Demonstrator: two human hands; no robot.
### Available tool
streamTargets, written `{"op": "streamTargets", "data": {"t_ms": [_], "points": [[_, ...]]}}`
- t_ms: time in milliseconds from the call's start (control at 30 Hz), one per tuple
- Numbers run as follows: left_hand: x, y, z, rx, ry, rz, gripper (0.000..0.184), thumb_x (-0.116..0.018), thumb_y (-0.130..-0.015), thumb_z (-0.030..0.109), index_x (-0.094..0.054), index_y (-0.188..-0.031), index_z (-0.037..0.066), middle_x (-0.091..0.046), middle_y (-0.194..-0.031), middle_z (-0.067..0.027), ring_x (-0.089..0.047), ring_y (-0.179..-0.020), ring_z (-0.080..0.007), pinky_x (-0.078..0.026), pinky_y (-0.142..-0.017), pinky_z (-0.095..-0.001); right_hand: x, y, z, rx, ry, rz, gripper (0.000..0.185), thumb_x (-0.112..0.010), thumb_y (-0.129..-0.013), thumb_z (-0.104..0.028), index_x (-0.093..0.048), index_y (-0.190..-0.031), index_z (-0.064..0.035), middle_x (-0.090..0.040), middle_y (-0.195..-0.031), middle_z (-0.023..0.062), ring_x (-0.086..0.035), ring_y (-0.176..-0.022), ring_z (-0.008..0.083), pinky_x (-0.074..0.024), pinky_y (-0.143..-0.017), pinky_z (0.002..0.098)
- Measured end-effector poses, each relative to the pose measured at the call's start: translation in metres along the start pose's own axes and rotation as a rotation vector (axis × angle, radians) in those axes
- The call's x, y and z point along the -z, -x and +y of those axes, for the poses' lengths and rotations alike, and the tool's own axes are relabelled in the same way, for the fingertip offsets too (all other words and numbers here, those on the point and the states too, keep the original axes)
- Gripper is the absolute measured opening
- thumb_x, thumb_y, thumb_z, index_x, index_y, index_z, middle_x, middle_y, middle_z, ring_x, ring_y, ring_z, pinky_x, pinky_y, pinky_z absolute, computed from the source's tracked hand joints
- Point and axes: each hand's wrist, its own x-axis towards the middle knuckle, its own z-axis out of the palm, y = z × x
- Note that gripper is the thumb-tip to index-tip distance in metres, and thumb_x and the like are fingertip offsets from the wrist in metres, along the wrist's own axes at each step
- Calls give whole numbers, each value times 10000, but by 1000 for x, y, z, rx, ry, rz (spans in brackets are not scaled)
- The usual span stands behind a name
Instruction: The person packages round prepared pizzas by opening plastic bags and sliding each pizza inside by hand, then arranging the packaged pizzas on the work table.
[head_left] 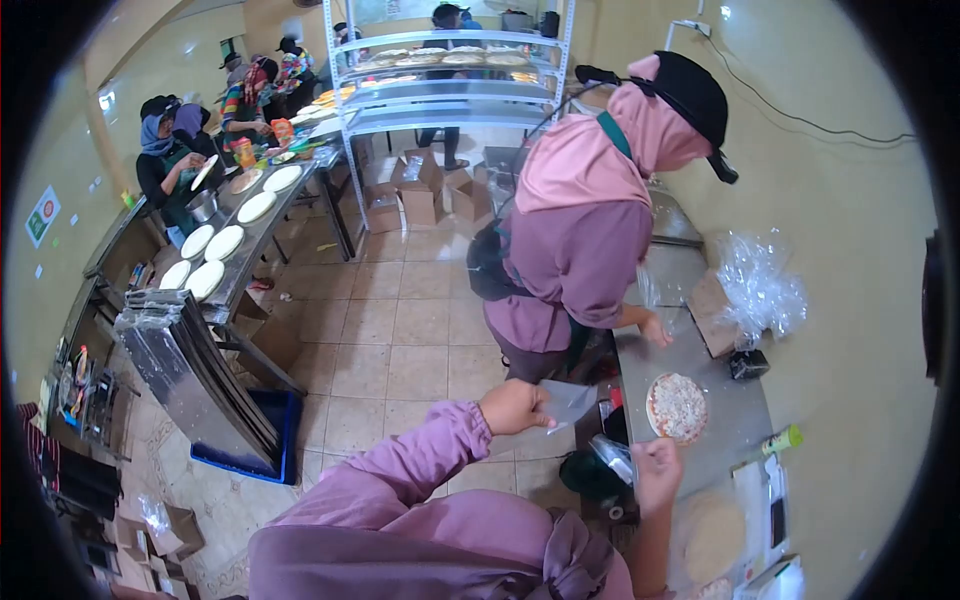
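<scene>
My left hand (515, 407) is closed on a clear plastic sheet (568, 403), held in front of my body over the floor. My right hand (657, 470) is closed near the table's edge, with another piece of clear plastic (614, 459) hanging at its fingers. Just beyond my right hand, a round topped pizza (677, 407) lies on the metal table (640, 350). A plain round base (714, 535) rests nearer to me, beside a white scale-like device (760, 510).
A co-worker (590, 220) leans over the table ahead. Plastic bags (760, 285), a box (708, 312) and a green-capped bottle (782, 440) are on the right. Metal trays (190, 370) stand in a blue bin (285, 440) at left. Shelves (450, 85) stand behind.
</scene>
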Motion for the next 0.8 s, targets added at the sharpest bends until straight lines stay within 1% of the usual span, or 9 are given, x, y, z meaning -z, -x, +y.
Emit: {"op": "streamTargets", "data": {"t_ms": [33, 67, 200, 267, 400, 500, 633, 700, 800], "points": [[-1, 5, -2, -11, -95, -34, 374, -675, -726, 344, -504, -670, 17, -507, -606, -178, -495, -557, -338, -384, -526, -382, -14, 1, -8, -69, -13, -33, 186, -633, -745, -6, -458, -689, -36, -545, -708, 40, -523, -708, 123, -426, -677, 258], [-2, 11, -2, 22, -70, -55, 411, -638, -748, 390, -502, -675, 9, -508, -624, -193, -496, -592, -377, -386, -538, -408, -21, 2, 2, 9, 58, -97, 99, -623, -773, -58, -535, -773, -12, -583, -731, 61, -546, -696, 142, -434, -675, 268], [-12, 32, -3, 47, -116, -93, 419, -584, -792, 408, -518, -687, 7, -519, -635, -194, -504, -599, -374, -397, -549, -404, -50, 6, -23, -15, 163, -281, 174, -606, -792, -126, -596, -908, 4, -610, -902, 140, -579, -846, 227, -434, -775, 308], [-18, 37, -3, -5, -76, -128, 426, -491, -861, 404, -539, -715, 6, -529, -637, -188, -508, -589, -356, -415, -566, -394, -60, 7, -26, 285, 302, -349, 247, -594, -790, -170, -618, -983, -18, -549, -1095, 195, -512, -1043, 325, -386, -893, 364], [-28, 39, 1, 81, 95, -259, 428, -418, -904, 385, -556, -738, 15, -537, -632, -169, -508, -575, -323, -428, -591, -382, -68, 6, -27, 353, 391, -541, 169, -609, -773, -163, -660, -880, -42, -489, -1194, 212, -387, -1172, 390, -309, -972, 417], [-36, 39, -1, 148, 369, -329, 434, -385, -919, 382, -561, -735, 30, -528, -614, -153, -501, -565, -296, -429, -604, -377, -67, 5, -18, 369, 464, -535, 170, -592, -778, -159, -654, -860, -24, -528, -1144, 213, -449, -1113, 376, -335, -951, 405], [-34, 36, 4, 79, 128, -395, 343, -416, -899, 308, -564, -760, 32, -560, -653, -155, -535, -604, -325, -433, -610, -391, -60, 3, -18, 191, 463, -485, 169, -586, -757, -142, -646, -836, -4, -576, -1058, 207, -529, -1009, 344, -396, -891, 369], [-34, 37, 9, 29, -17, -396, 297, -433, -885, 276, -564, -782, 29, -572, -670, -156, -550, -624, -337, -436, -610, -401, -58, 4, -14, -24, 622, -473, 183, -564, -705, -82, -638, -840, 17, -604, -964, 202, -572, -920, 318, -441, -829, 340], [-41, 36, 14, -5, -167, -343, 175, -463, -836, 186, -561, -842, 40, -585, -691, -151, -574, -679, -352, -446, -620, -423, -54, 7, -1, 106, 668, -404, 242, -526, -650, -19, -629, -863, 31, -600, -953, 198, -575, -915, 312, -461, -802, 337]]}}
